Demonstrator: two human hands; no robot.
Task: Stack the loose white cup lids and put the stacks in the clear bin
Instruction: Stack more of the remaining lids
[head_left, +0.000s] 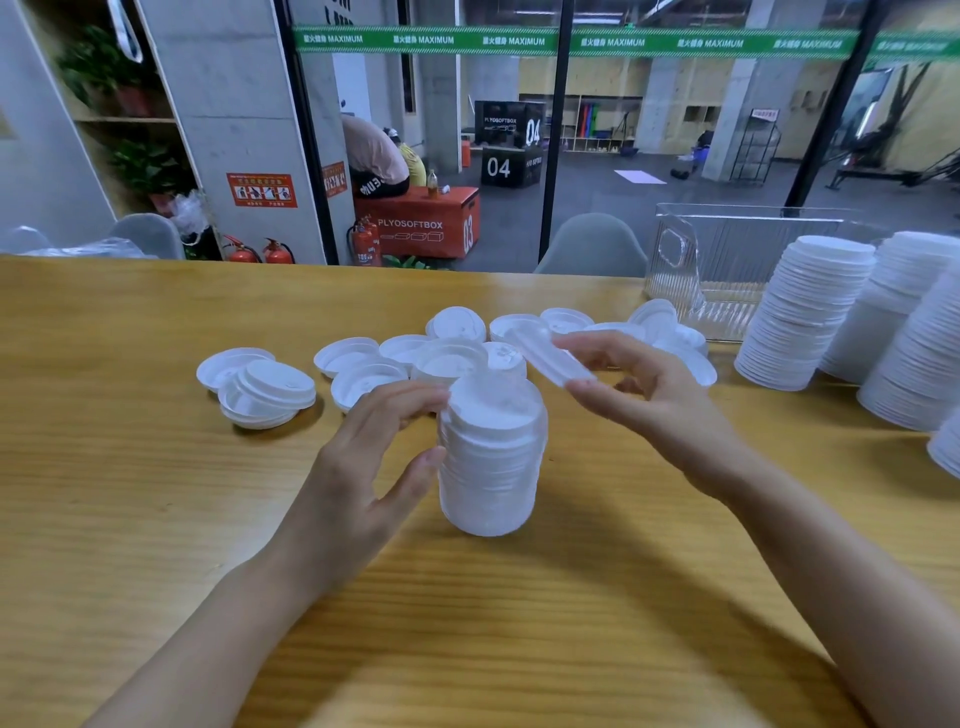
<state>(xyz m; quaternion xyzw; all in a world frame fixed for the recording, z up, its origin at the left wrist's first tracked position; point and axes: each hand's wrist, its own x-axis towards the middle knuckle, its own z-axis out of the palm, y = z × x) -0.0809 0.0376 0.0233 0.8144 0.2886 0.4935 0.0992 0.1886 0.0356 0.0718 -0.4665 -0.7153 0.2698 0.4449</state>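
A stack of white cup lids stands on the wooden table in front of me. My left hand touches its left side with thumb and fingertips, fingers nearly straight. My right hand pinches a single white lid, blurred, held tilted just above and right of the stack's top. Several loose lids lie scattered behind the stack. The clear bin stands at the back right of the table.
Tall lid stacks stand at the right edge, in front of the bin. A small pile of lids lies to the left. The wooden table ends at a glass wall; grey chairs stand behind it.
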